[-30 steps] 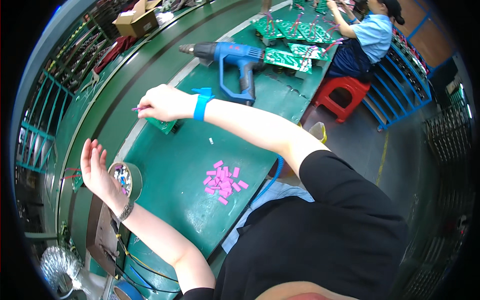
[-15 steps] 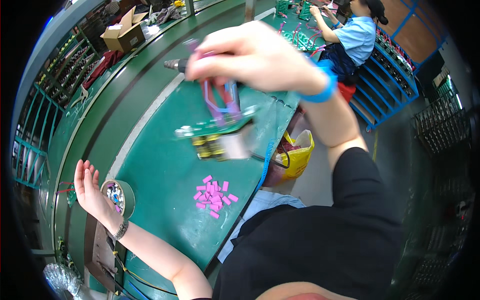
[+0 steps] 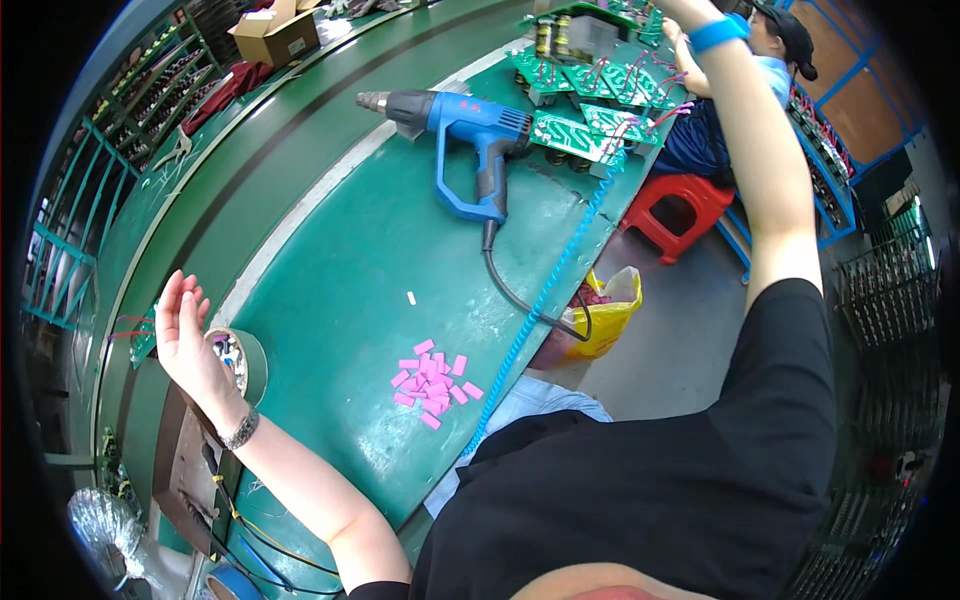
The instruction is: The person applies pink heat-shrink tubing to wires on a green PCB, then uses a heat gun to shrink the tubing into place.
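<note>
My left hand (image 3: 190, 345) is raised with its fingers loosely stretched, holding nothing. It is beside a round tub (image 3: 256, 365) of small mixed parts. My right arm reaches to the far right. Only the lower part of my right hand (image 3: 688, 12) shows at the top edge; its fingers are cut off. Close to it, left of the hand, is a green circuit board (image 3: 590, 15) with yellow-and-black cylindrical components underneath. Whether the hand touches that board I cannot tell. A blue heat gun (image 3: 480, 125) lies on the green table, its nozzle pointing left.
Pink sleeve pieces (image 3: 432, 384) lie heaped on the table (image 3: 330, 280). Several green boards (image 3: 570, 135) with red wires sit at the far end. A coiled blue cord (image 3: 545, 300) runs along the edge near a yellow bag (image 3: 610, 320), a red stool (image 3: 680, 215) and a co-worker (image 3: 770, 70).
My right hand has moved up and away to the far right, and the board has gone from above the table to its far end. The heat gun is now in plain view. My left hand rose slightly.
</note>
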`<state>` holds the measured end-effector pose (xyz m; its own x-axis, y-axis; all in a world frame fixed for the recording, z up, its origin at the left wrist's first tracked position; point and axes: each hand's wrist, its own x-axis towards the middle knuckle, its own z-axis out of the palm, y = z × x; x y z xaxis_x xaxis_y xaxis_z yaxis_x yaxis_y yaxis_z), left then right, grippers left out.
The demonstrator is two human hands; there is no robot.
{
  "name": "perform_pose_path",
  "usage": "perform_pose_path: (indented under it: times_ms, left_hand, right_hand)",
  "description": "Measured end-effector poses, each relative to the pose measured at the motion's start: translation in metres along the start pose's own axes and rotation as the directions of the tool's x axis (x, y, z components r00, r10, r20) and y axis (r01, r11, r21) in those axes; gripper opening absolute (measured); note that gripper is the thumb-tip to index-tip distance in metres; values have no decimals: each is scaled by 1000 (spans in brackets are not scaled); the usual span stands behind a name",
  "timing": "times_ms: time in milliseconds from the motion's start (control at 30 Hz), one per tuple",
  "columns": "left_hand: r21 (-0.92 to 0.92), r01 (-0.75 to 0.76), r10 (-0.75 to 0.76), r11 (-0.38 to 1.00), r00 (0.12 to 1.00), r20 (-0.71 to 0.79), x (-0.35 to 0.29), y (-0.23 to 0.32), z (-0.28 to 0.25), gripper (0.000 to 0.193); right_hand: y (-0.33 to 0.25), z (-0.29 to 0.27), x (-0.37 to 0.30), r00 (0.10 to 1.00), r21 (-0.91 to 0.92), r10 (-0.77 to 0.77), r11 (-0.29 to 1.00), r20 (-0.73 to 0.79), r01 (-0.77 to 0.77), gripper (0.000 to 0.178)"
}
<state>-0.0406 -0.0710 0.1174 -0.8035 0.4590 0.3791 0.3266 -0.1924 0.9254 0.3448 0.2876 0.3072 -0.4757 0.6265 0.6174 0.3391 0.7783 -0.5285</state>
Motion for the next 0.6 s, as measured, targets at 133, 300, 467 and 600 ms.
perform_pose_path:
  times_ms: [133, 300, 467, 600]
  left_hand:
    - [-7, -22, 21, 1000, 999, -30, 1, 2, -4, 27]
    - [-6, -22, 22, 1000, 997, -80, 3, -4, -15, 26]
    - [26, -35, 38, 999, 993, -113, 1, 3, -12, 26]
    - [51, -103, 105, 993, 993, -52, 1, 1, 3, 17]
  right_hand:
    - [95, 49, 39, 987, -246, -159, 957, 6, 156, 31]
    - [130, 141, 31, 969, -514, 232, 844, 87, -155, 32]
    - [186, 176, 10, 959, -743, 197, 669, 204, 21, 36]
    - [207, 142, 23, 909, -664, 267, 747, 321, 15, 43]
